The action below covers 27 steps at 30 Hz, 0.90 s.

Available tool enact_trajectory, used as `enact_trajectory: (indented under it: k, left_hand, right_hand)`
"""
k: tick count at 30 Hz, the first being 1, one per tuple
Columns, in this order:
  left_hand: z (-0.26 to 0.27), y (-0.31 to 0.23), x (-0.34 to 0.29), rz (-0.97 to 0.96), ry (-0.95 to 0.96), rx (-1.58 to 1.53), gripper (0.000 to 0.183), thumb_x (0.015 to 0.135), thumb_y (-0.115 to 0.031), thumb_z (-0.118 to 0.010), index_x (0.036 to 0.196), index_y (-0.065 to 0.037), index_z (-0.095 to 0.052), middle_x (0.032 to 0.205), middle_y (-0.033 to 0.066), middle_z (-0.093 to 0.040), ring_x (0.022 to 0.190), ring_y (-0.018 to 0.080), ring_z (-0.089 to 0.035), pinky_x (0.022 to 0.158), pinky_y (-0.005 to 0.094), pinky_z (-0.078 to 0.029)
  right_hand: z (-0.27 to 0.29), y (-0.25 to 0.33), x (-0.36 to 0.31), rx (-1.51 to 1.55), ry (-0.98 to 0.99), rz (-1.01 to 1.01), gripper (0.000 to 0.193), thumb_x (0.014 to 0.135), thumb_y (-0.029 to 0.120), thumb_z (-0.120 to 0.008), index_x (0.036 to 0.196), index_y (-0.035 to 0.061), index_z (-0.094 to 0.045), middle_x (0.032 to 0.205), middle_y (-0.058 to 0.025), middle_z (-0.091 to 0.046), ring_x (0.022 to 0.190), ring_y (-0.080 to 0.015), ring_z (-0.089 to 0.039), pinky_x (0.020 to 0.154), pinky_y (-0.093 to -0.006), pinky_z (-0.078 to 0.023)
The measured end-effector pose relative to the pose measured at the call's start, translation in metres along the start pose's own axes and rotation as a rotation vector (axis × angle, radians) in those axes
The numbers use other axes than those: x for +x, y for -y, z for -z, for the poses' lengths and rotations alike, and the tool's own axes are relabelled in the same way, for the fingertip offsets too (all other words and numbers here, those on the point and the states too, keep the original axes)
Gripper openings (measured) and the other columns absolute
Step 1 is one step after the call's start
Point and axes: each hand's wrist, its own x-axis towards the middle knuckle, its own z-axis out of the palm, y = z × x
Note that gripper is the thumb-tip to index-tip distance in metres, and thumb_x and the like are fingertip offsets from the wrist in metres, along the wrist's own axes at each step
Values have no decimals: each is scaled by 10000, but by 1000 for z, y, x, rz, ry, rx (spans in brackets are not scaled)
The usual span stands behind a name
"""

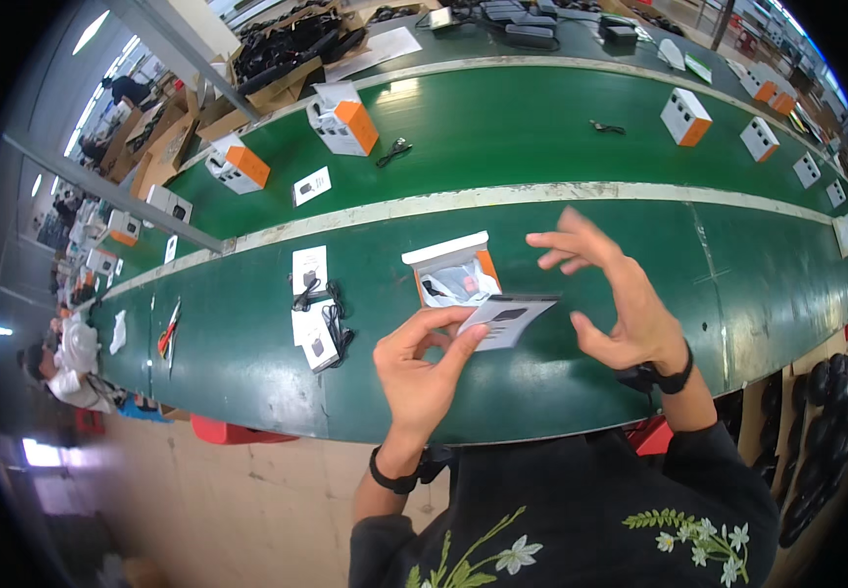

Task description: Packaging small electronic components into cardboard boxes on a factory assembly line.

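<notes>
My left hand [416, 367] pinches a thin white booklet [514, 321] with a dark device pictured on its cover, holding it tilted above the green table [581, 392]. To its right, my right hand [629, 304] hovers with fingers spread and nothing in them; its fingertips are slightly blurred. Just beyond the booklet stands an open white and orange box [445, 251], its flap raised. Inside lies a clear plastic bag [451, 284], its contents hard to make out; the booklet partly covers the box's near side. Left of my left hand are several white booklets [309, 265] and coiled black cables [335, 318].
Behind a pale rail [502, 196] runs a green conveyor belt [502, 118] carrying white and orange boxes [345, 127], a white card [312, 186] and small black cables [394, 152]. Red-handled scissors [166, 338] lie at the table's left. A metal post [120, 196] crosses there. Another person [76, 377] sits far left.
</notes>
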Motion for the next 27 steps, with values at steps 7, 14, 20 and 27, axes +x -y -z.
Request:
enact_trajectory:
  k: [7, 14, 20, 27]
  left_hand:
    - [34, -12, 37, -542, 173, 514, 382, 791, -130, -995, 1124, -25, -839, 1062, 74, -820, 917, 200, -661, 750, 306, -555]
    - [90, -25, 84, -827, 592, 1350, 505, 739, -313, -946, 1141, -51, -789, 1181, 18, -769, 994, 223, -635, 734, 344, -581]
    - [114, -17, 84, -1009, 543, 1343, 283, 829, -175, -888, 1082, -70, -817, 1132, -31, -777, 849, 149, -625, 631, 307, -555]
    - [126, -8, 82, -1014, 527, 1275, 254, 862, -124, -868, 1109, -76, -831, 1165, -23, -797, 794, 147, -621, 606, 301, -561]
  right_hand:
    - [-30, -10, 23, -369, 82, 175, 399, 769, -32, -860, 1146, 96, -838, 970, -63, -776, 875, -262, -746, 701, -377, -590]
    - [-71, -16, 42, -675, -81, 303, 310, 777, 16, -841, 1081, 71, -813, 945, -40, -758, 792, -225, -750, 626, -352, -577]
    - [-80, -13, 54, -806, -68, 329, 295, 823, 81, -770, 1115, 50, -783, 972, -31, -726, 757, -196, -727, 589, -346, -549]
    - [-113, -25, 55, -910, 133, 314, 300, 823, 103, -760, 1118, 49, -770, 916, -29, -647, 722, -183, -705, 572, -330, -546]
